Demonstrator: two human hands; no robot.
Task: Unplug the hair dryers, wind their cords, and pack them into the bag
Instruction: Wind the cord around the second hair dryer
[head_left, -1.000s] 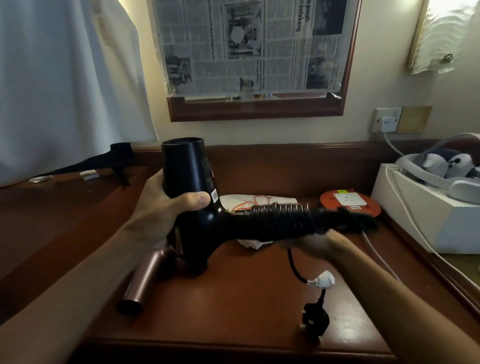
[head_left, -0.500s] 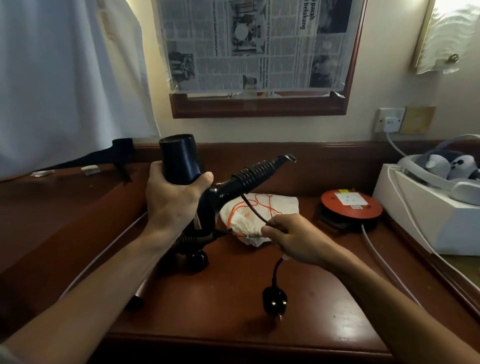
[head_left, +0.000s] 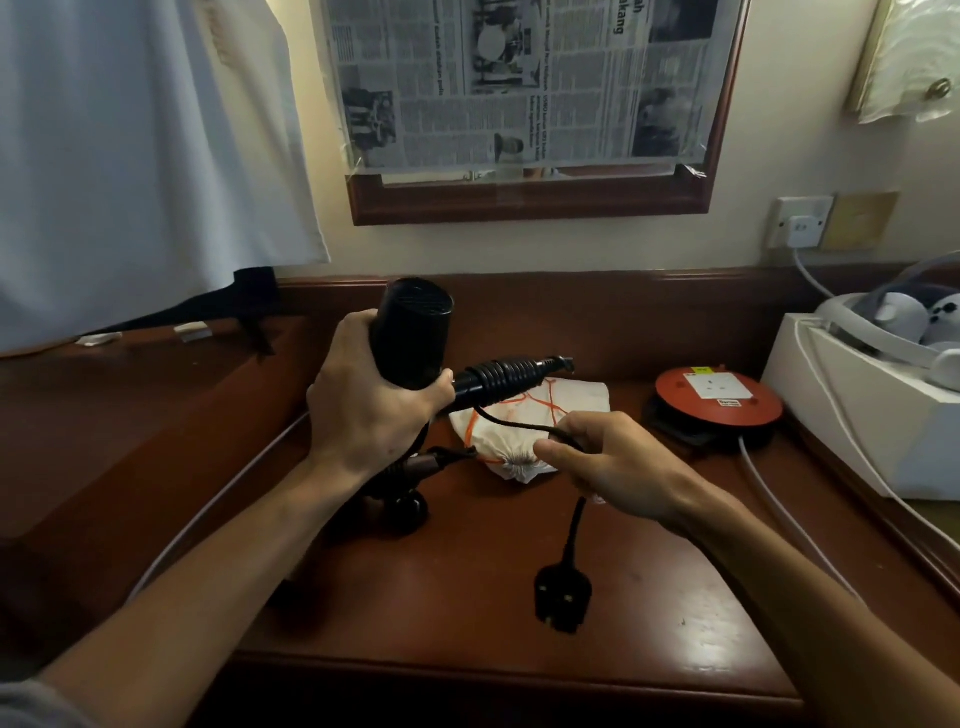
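Two hands are up over the brown desk (head_left: 467, 597). Left hand (head_left: 371, 410) grips the black hair dryer (head_left: 415, 332), and right hand (head_left: 618, 467) pinches its cord (head_left: 519, 423). Its plug (head_left: 563, 597) hangs down near the white bag (head_left: 524, 410).

Matt black plastic hair dryer (head_left: 410, 332), glossy polished wooden desk (head_left: 467, 597), white cloth bag (head_left: 519, 441), upper-centre printed newspaper (head_left: 519, 78).

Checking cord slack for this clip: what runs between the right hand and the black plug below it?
In the head view, only a short stretch of black cord hangs from the right hand down to the plug near the desk; nothing else lies between.
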